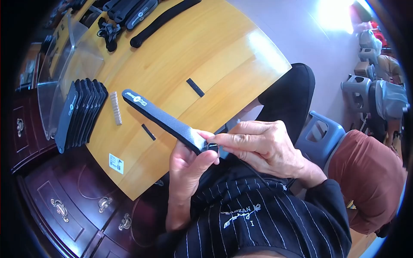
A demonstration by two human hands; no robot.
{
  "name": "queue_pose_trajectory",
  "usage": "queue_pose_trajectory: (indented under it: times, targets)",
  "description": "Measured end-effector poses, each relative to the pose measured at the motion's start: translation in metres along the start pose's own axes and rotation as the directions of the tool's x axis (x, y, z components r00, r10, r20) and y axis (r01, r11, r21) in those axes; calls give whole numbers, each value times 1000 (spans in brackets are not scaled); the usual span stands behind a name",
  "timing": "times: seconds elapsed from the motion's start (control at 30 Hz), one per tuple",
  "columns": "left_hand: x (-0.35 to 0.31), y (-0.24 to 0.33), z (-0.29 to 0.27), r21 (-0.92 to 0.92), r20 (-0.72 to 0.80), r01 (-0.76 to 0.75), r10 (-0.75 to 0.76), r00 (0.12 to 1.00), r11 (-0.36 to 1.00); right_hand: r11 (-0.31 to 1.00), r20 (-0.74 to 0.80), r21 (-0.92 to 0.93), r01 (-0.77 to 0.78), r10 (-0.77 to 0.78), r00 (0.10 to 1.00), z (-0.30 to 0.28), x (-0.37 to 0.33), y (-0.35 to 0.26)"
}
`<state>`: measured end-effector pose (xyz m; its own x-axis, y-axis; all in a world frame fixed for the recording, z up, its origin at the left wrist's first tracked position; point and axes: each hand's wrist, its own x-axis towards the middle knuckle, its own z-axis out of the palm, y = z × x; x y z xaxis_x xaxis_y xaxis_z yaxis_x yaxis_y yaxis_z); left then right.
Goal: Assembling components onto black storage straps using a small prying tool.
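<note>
Plainly a long, slim grey-black strip (161,116).

A long, narrow padded strap (165,118), grey on top with a thick black edge and rounded tip, is held slanting from left of centre down to mid-frame. White printing (135,97) marks its upper-left end; a small dark fitting (211,146), partly hidden, sits at its lower-right end.

Held strip (161,118) over table (223,47); strip row (79,116) on table's left side, bar (116,108) between; stool (325,150) at right.
</note>
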<state>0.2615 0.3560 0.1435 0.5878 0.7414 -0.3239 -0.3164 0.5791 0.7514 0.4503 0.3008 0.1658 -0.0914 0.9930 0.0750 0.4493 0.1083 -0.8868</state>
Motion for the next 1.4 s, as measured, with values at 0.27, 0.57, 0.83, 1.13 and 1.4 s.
queue_pose_trajectory:
  times: [0.27, 0.57, 0.83, 1.13, 1.4]
  targets:
    - [-1, -1, 5, 220, -45, 128, -121, 992, 967, 998, -88, 56, -25, 30, 996, 11, -6, 6]
    - [-11, -9, 7, 133, 59, 152, -161, 985, 979, 992, -211, -66, -109, 93, 973, 8, 14, 9]
    - [-8, -3, -1, -78, -136, 103, -113, 984, 992, 1000, -96, -26, -6, 3, 995, -7, 21, 17]
    - [-13, -5, 13, 83, -239, -27, 46, 970, 996, 981, 66, 21, -193, 191, 979, -21, 21, 9]
    - [-10, 0, 15, -246, 128, 131, -102, 986, 960, 940, -2, 269, 207, -214, 977, 4, 55, 8]
